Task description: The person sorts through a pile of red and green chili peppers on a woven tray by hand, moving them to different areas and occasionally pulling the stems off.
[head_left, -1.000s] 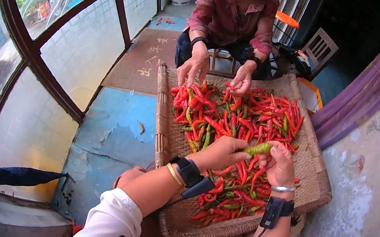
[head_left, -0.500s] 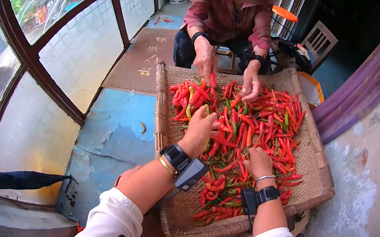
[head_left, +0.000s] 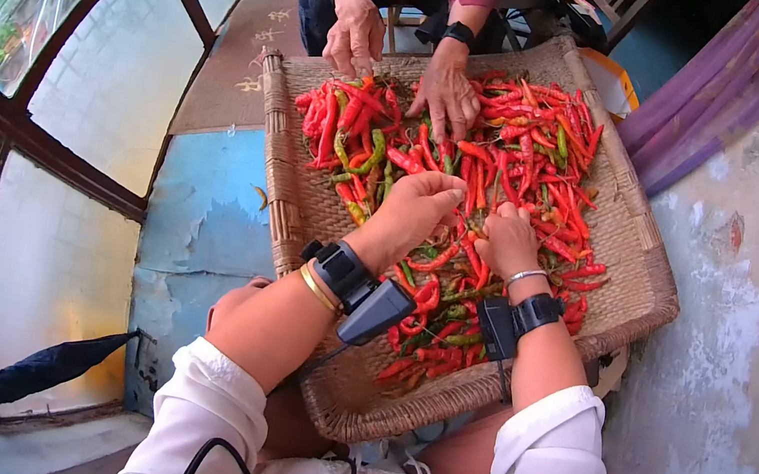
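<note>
Red chili peppers [head_left: 525,133], with some green ones [head_left: 376,150] among them, lie heaped in a shallow woven basket [head_left: 633,267]. Over the middle of the heap, my left hand [head_left: 414,215] is closed, its thumb and fingers pinched together and pointing right. Close beside it, my right hand [head_left: 508,244] is also closed, with its fingertips curled down at the chilies. Whatever lies between the fingers of either hand is hidden. Looser chilies [head_left: 437,344] lie below my hands, towards the basket's near corner.
Across the basket, a person's two hands [head_left: 447,95] are at the far chilies. Window panes [head_left: 115,69] run along the left, and a dark folded umbrella [head_left: 52,367] leans there. A worn wall [head_left: 717,398] and purple curtain [head_left: 705,91] stand at the right.
My hands have come closer together over the heap, and my right hand's fingers have moved up and left. The other person's hands have shifted too. The view has tilted down and turned right.
</note>
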Demonstrator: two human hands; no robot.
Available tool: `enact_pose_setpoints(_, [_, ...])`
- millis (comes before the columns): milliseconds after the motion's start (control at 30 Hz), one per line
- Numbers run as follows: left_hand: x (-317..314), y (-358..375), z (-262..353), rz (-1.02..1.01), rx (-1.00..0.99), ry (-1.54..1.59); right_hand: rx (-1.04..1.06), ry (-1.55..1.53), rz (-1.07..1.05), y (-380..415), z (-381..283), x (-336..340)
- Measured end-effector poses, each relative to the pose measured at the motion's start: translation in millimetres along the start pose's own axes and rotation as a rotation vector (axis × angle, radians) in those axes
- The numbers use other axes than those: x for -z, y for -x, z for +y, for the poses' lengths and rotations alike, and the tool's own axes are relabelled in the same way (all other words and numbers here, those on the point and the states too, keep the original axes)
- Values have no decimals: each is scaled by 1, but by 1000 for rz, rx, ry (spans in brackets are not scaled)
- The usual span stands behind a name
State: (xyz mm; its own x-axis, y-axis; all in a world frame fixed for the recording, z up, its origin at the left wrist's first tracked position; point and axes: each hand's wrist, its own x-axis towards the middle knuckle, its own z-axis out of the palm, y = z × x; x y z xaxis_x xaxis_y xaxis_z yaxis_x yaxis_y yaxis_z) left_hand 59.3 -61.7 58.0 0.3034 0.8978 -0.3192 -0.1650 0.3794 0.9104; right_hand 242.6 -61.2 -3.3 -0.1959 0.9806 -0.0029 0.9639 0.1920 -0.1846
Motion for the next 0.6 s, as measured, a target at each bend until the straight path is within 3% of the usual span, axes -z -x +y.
enact_pose_setpoints(233, [4,-16,-10,-28,-91,-199,-96,-192,49,-15,-1,22])
enact_pose_setpoints(300, [4,-16,-11,-49,-82,-222,-195,-469,57,-17,-3,28])
enact_pose_setpoints(367, [4,-17,-15,-112,-98,-368,-164,-541,148,-16,-5,30])
enact_pose_setpoints(467, [-2,-16,-23,-77,-195,-544,-258,-1135,-6,-12,-18,50])
enact_pose_setpoints(500, [-3,-14,-20,-77,-196,-542,-258,-1134,-6,-10,-23,54])
enact_pose_setpoints(567, [-4,-9,-12,-233,-69,-450,-264,-1596,-115,-7,-30,56])
enact_pose_setpoints(600, [-6,-5,-5,-234,-67,-450,-242,-1633,-68,-6,-35,55])
